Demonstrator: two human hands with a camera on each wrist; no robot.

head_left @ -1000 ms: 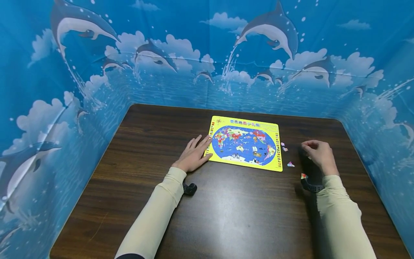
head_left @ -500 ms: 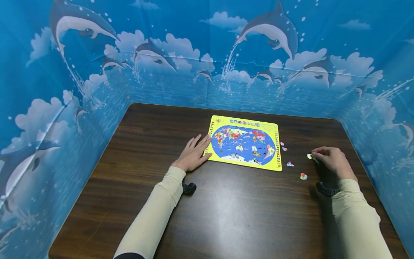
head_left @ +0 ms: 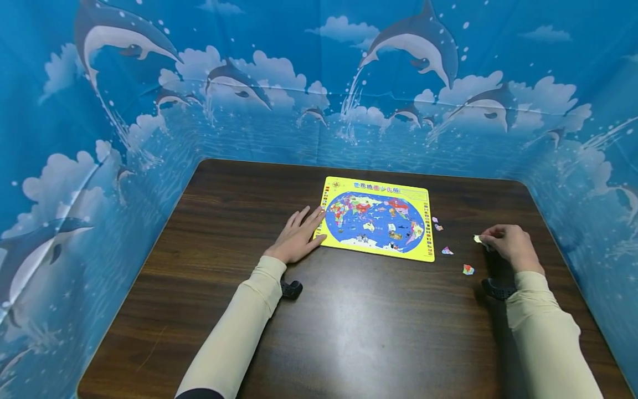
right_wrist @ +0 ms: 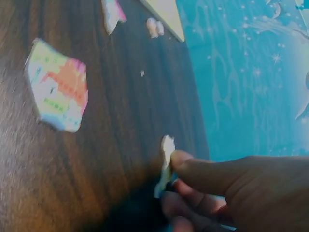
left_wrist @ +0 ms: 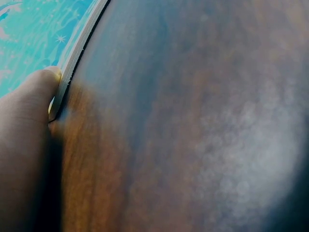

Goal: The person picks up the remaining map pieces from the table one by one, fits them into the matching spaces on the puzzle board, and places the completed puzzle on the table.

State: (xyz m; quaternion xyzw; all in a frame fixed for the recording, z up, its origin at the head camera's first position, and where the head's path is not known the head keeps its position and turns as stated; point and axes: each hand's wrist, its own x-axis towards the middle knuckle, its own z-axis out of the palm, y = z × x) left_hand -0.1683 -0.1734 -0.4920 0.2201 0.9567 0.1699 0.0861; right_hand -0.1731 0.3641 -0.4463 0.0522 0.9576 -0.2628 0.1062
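My left hand (head_left: 296,238) lies with straight fingers on the left edge of a yellow world-map puzzle board (head_left: 331,241). In the left wrist view, its thumb (left_wrist: 34,92) is against the board's edge. To the right of the board, my right hand (head_left: 513,246) pinches a small pale-yellow puzzle piece (right_wrist: 168,147) between thumb and fingers, close over the table. The piece stands nearly edge-on in the right wrist view, and the fingers hide its lower part. A multicoloured puzzle piece (head_left: 468,270) lies on the table nearby, in front and to the left of this hand.
Between the board and my right hand lie a pink-and-white puzzle piece (head_left: 447,251) and two smaller ones (head_left: 437,226) beside the board's right edge. The dark wooden table (head_left: 239,188) is bordered by a blue dolphin-print curtain (head_left: 279,133) at the back and sides.
My right hand has shifted right overall, with a slight return leftward lately. The pale-yellow piece now shows at its fingertips, and the multicoloured piece is uncovered. My left hand stays put.
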